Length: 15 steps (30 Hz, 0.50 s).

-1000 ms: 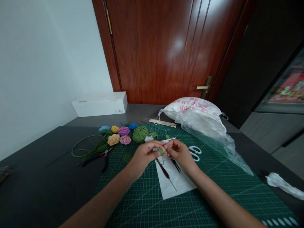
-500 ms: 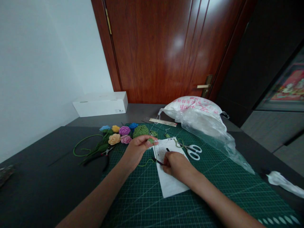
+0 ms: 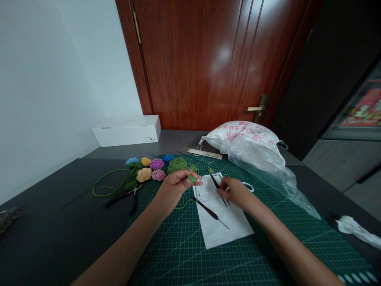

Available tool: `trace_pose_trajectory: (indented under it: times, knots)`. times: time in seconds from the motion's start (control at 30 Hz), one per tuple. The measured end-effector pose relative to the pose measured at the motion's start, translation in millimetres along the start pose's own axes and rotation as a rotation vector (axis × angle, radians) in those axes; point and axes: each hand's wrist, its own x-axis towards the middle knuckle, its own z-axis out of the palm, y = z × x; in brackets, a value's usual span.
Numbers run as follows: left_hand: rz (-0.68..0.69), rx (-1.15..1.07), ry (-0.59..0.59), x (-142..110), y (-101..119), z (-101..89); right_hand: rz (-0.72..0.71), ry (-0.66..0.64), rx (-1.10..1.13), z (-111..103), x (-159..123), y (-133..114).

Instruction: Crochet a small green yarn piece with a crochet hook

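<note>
My left hand [image 3: 174, 190] pinches a small green crochet piece [image 3: 192, 178] between thumb and fingers, and a green yarn strand trails from it down to the mat. My right hand [image 3: 236, 192] is closed over the white-handled scissors [image 3: 249, 185], so only part of a handle loop shows. A dark crochet hook [image 3: 212, 213] lies loose on the white paper sheet [image 3: 226, 230] between my hands. A second thin dark tool [image 3: 219, 189] lies on the paper by my right thumb.
A green cutting mat [image 3: 184, 254] covers the dark table [image 3: 59, 222]. Crochet flowers [image 3: 150, 169], a green yarn ball [image 3: 176, 164], green wire [image 3: 104, 182] and pliers [image 3: 127, 196] lie to the left. A plastic bag [image 3: 253, 147], ruler [image 3: 204, 153] and white box [image 3: 126, 130] sit behind.
My hands came apart. My right hand set the crochet hook on the paper, then moved up and right onto the scissors. My left hand still holds the green piece.
</note>
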Motion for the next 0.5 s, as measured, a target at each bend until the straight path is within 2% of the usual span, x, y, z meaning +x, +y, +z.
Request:
trace_pose_trajectory:
  times: [0.13,0.3,0.37,0.5]
  knots:
    - [0.005,-0.028,-0.024,-0.8,-2.3,-0.8,-0.115,0.118,0.425,-11.4,-0.3,-6.7]
    - [0.001,-0.054,-0.050,-0.9,-5.3,-0.7,-0.276,0.180,1.017,-5.2,-5.7,-20.9]
    - [-0.003,-0.058,-0.058,-0.7,-6.3,-0.7,-0.293,0.228,1.086,-2.2,-7.0,-24.1]
    - [-0.002,-0.064,-0.063,-0.3,-7.4,-0.5,-0.314,0.246,0.989,-3.0,-8.9,-24.9]
